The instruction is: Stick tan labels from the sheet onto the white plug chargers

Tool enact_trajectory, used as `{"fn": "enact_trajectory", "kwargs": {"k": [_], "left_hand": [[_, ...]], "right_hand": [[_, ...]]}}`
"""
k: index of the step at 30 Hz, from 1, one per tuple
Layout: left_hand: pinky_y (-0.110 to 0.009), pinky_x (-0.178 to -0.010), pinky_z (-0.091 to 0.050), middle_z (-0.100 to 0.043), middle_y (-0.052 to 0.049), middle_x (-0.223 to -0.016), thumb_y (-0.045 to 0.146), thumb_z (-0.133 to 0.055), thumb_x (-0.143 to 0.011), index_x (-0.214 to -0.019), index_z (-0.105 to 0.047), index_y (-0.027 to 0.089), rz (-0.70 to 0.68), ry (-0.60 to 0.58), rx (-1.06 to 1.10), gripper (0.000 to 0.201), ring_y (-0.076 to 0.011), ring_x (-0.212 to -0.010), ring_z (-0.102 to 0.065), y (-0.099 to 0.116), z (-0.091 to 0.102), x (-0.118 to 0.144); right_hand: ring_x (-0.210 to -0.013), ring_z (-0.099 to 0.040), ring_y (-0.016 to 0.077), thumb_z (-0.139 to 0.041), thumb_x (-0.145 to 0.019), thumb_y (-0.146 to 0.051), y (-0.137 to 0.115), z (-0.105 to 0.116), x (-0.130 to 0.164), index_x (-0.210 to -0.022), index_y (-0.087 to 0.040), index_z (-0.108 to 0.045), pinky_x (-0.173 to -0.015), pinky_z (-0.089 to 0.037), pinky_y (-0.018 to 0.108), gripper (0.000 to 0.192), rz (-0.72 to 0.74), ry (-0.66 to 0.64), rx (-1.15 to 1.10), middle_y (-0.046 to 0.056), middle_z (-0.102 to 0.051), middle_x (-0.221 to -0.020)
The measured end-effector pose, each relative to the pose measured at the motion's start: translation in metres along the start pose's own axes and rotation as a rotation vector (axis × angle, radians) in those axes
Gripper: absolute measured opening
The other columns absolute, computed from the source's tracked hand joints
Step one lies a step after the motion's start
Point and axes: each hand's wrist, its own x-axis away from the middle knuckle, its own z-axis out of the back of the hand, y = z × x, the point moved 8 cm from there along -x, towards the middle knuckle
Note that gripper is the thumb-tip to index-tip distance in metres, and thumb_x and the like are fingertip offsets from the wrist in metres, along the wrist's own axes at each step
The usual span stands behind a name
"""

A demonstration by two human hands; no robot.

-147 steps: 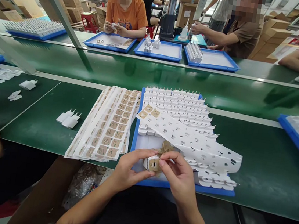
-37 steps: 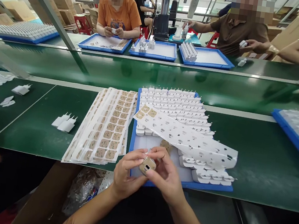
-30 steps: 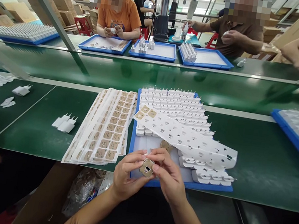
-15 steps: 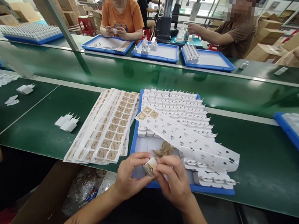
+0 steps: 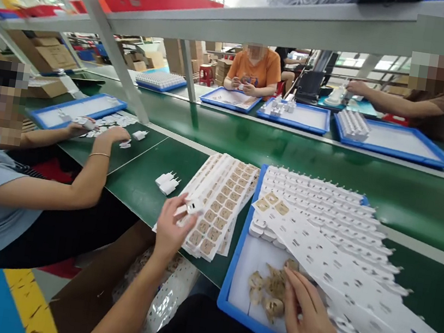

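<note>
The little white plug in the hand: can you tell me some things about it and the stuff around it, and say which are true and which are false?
1. The left hand holds a small white plastic charger plug. True.
2. The right hand holds a red cup. False: it rests on the blue plastic tray, beside a pile of peeled tan film scraps.
3. The sheets of tan stickers lie on the green belt, left of the tray. True.
4. The tray holds only bananas. False: it holds rows of white chargers and a white backing sheet with cut-outs.
</note>
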Motion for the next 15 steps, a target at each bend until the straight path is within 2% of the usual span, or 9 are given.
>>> {"fn": "enact_trajectory", "kwargs": {"k": [3, 5, 8, 10, 13, 15], "left_hand": [[-0.036, -0.092, -0.063, -0.059, -0.01, -0.118, 0.046, -0.07, -0.084, -0.114, -0.067, 0.019, 0.052, 0.092, -0.109, 0.041, -0.0231, -0.108, -0.066, -0.034, 0.037, -0.034], [-0.037, -0.093, -0.062, -0.06, -0.011, -0.119, 0.048, -0.069, -0.083, -0.112, -0.064, 0.017, 0.066, 0.112, -0.137, 0.043, -0.0234, -0.107, -0.067, -0.053, 0.051, -0.048], [-0.038, -0.091, -0.061, -0.062, -0.012, -0.12, 0.048, -0.067, -0.083, -0.114, -0.059, 0.017, 0.071, 0.104, -0.199, 0.044, -0.0246, -0.108, -0.067, -0.072, 0.057, -0.055], [-0.043, -0.093, -0.059, -0.063, -0.011, -0.114, 0.047, -0.068, -0.081, -0.11, -0.058, 0.018, 0.07, 0.091, -0.28, 0.041, -0.0274, -0.108, -0.065, -0.078, 0.057, -0.053], [-0.057, -0.104, -0.048, -0.061, -0.011, -0.11, 0.043, -0.071, -0.075, -0.098, -0.059, 0.02, 0.063, 0.069, -0.44, 0.035, -0.0355, -0.117, -0.057, -0.082, 0.057, -0.05], [-0.062, -0.111, -0.037, -0.057, -0.013, -0.118, 0.041, -0.071, -0.074, -0.1, -0.059, 0.021, 0.059, 0.055, -0.534, 0.035, -0.0394, -0.127, -0.048, -0.084, 0.059, -0.052]], "right_hand": [[-0.092, -0.077, 0.0218, -0.041, -0.106, -0.038, 0.0, -0.004, -0.001, -0.12, -0.021, -0.066, -0.069, -0.06, 0.029, 0.034, 0.036, -0.03, -0.026, 0.007, -0.077, -0.112], [-0.088, -0.079, 0.0217, -0.041, -0.105, -0.039, 0.0, -0.006, -0.003, -0.117, -0.022, -0.068, -0.064, -0.061, 0.028, 0.034, 0.053, -0.043, -0.036, 0.006, -0.079, -0.107], [-0.086, -0.08, 0.0217, -0.04, -0.105, -0.04, 0.0, -0.01, -0.003, -0.114, -0.023, -0.069, -0.064, -0.063, 0.028, 0.035, 0.058, -0.048, -0.062, 0.004, -0.08, -0.104], [-0.085, -0.08, 0.021, -0.04, -0.105, -0.041, 0.002, -0.014, -0.001, -0.115, -0.024, -0.07, -0.064, -0.064, 0.026, 0.036, 0.058, -0.068, -0.078, 0.004, -0.081, -0.104], [-0.086, -0.08, 0.0208, -0.044, -0.103, -0.041, 0.008, -0.022, 0.004, -0.117, -0.024, -0.07, -0.064, -0.064, 0.024, 0.034, 0.079, -0.119, -0.088, 0.004, -0.081, -0.107], [-0.087, -0.08, 0.0209, -0.048, -0.101, -0.039, 0.013, -0.025, 0.006, -0.119, -0.024, -0.071, -0.061, -0.064, 0.022, 0.032, 0.092, -0.142, -0.103, 0.003, -0.08, -0.109]]}}
